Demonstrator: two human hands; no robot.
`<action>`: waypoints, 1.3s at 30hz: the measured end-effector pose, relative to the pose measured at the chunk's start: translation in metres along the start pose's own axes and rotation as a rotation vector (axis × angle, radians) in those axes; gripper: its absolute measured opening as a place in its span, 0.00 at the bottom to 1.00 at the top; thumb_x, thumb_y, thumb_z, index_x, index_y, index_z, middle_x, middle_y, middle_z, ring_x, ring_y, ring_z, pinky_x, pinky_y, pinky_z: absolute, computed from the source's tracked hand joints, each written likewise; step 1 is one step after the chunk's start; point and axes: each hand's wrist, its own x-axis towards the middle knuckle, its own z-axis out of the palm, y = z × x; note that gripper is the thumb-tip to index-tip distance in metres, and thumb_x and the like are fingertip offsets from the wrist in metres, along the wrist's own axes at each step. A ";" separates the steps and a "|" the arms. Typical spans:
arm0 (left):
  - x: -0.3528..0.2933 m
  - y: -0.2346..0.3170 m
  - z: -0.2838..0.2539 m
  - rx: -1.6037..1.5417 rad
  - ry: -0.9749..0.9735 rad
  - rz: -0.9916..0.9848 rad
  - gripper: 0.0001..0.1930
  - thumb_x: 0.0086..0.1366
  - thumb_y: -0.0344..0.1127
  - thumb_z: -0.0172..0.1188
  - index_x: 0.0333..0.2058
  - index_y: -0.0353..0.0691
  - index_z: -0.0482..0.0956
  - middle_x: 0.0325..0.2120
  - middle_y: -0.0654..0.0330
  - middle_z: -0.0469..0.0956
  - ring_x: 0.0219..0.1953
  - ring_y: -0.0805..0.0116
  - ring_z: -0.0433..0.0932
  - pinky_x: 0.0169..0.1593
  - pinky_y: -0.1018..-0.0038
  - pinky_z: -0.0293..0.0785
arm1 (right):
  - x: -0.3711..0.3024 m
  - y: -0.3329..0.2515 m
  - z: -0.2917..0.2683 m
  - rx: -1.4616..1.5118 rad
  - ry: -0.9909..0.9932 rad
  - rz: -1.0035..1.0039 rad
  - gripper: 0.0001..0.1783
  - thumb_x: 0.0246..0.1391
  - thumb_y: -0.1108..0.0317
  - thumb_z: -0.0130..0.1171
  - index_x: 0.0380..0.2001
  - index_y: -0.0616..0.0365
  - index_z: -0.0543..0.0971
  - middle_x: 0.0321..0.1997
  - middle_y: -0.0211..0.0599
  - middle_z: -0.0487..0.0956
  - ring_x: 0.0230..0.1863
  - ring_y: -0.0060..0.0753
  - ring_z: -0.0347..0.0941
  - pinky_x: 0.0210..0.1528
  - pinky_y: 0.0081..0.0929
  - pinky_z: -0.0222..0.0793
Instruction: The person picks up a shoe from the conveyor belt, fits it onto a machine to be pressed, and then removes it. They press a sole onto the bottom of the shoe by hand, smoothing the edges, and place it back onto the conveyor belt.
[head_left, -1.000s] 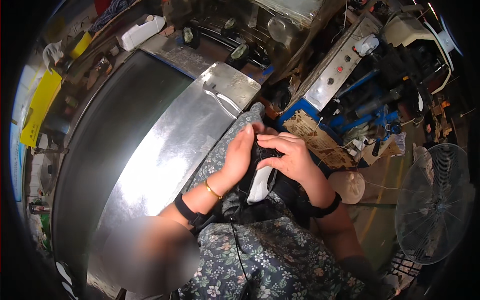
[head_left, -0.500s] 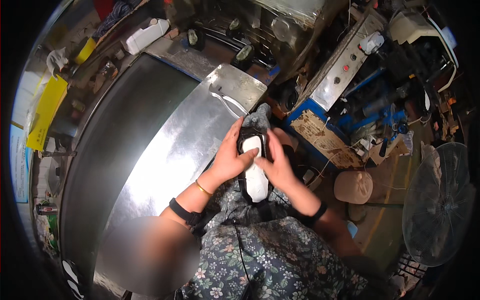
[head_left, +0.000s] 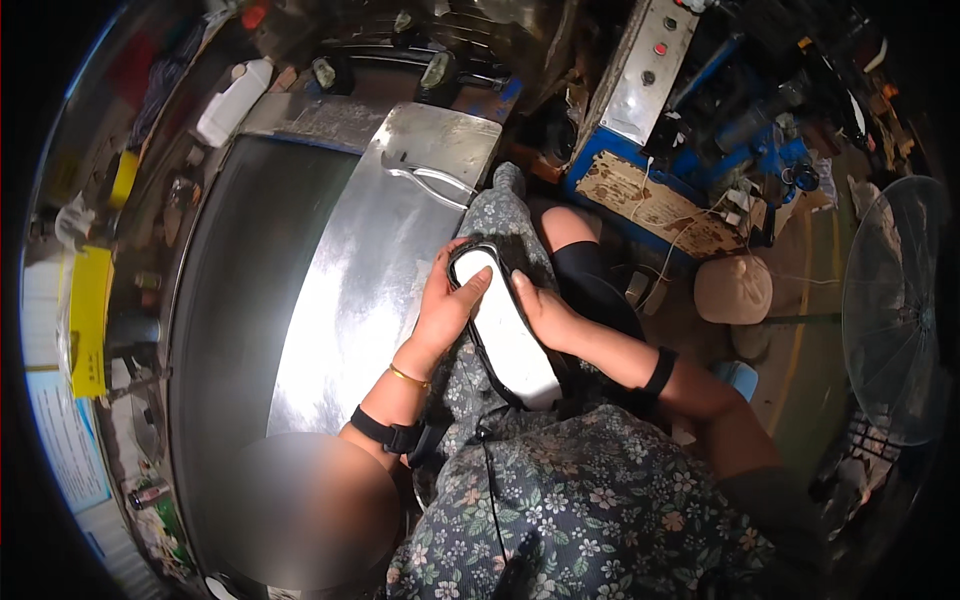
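Note:
On my lap lies a long shoe-shaped piece (head_left: 512, 342), with a smooth white bottom facing up and a black rim around it. It looks like an upturned shoe, though its underside is hidden. My left hand (head_left: 446, 305) wraps its far left edge, the thumb pressed on the white surface near the rounded end. On the other side, my right hand (head_left: 548, 312) grips the right edge with the thumb along the rim; its other fingers are mostly hidden. A floral apron (head_left: 590, 490) covers my lap beneath it.
To the left is a shiny metal tabletop (head_left: 335, 290) with silver-handled pliers (head_left: 435, 186) on it, beside a dark belt (head_left: 250, 270). A control box with buttons (head_left: 645, 75), a pale plastic container (head_left: 733, 290) and a large fan (head_left: 895, 310) stand on the right.
The view has shifted. The white-bottomed piece now tilts, its near end further right. My right thumb has moved off the white surface to the right rim; my left hand keeps its hold.

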 end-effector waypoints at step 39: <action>-0.033 0.004 -0.006 0.250 0.191 -0.156 0.42 0.71 0.65 0.31 0.59 0.24 0.66 0.53 0.44 0.74 0.55 0.58 0.72 0.58 0.69 0.66 | 0.010 0.026 0.015 -0.008 -0.066 -0.375 0.46 0.66 0.39 0.39 0.70 0.65 0.41 0.71 0.60 0.53 0.73 0.49 0.49 0.71 0.35 0.45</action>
